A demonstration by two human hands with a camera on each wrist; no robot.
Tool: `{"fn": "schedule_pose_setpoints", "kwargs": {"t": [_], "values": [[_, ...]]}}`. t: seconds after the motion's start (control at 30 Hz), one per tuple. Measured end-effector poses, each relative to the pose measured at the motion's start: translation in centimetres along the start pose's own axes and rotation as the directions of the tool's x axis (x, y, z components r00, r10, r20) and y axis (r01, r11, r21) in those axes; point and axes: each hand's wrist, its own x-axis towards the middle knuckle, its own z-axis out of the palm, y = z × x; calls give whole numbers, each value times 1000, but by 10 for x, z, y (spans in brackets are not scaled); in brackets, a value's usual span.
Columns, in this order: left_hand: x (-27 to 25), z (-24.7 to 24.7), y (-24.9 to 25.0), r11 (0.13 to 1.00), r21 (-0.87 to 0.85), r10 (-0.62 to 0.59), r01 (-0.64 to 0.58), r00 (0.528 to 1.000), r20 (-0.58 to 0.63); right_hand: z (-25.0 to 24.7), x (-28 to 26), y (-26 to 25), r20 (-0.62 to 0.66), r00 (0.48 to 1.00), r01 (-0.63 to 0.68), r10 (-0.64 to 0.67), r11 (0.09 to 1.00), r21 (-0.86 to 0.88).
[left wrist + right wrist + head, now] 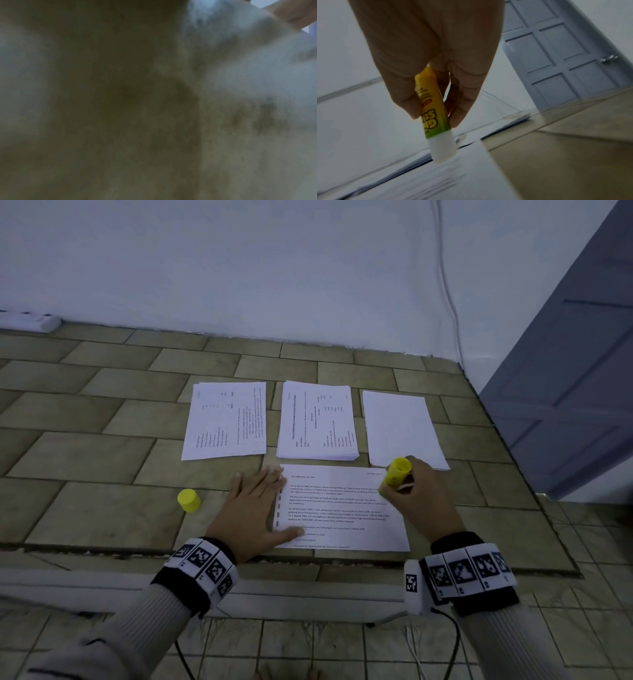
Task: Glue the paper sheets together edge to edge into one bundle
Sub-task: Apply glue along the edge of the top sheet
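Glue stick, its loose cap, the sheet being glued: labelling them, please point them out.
Glue stick (pixel 435 108), right wrist view, printed barrel.
Loose cap (pixel 188 500), head view, side wall.
Sheet being glued (pixel 342 510), head view, printed middle.

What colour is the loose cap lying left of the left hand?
Yellow. The cap stands on the tiled surface, clearest in the head view.

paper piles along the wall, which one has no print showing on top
The rightmost pile, just beyond the right hand holding the glue stick. Its top sheet is blank white; the left pile and middle pile show printed text.
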Motion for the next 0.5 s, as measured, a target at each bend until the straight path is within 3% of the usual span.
{"fn": "schedule_pose_setpoints", "kwargs": {"t": [0.1,0.2,0.37,0.5], "values": [[-2,-1,0,1000,-12,8,-8,1000,8,17,-7,-26,99,993,58,-69,993,106],[-2,-4,2,1000,4,15,-15,999,33,38,-15,-55,258,962,37,-87,981,191],[-1,3,-3,998,-17,57,-58,998,-40,70,-17,-87,383,895,182,-229,971,154],[1,12,-10,996,-14,89,-91,993,-76,82,-17,-92,424,868,233,-259,966,112]]}}
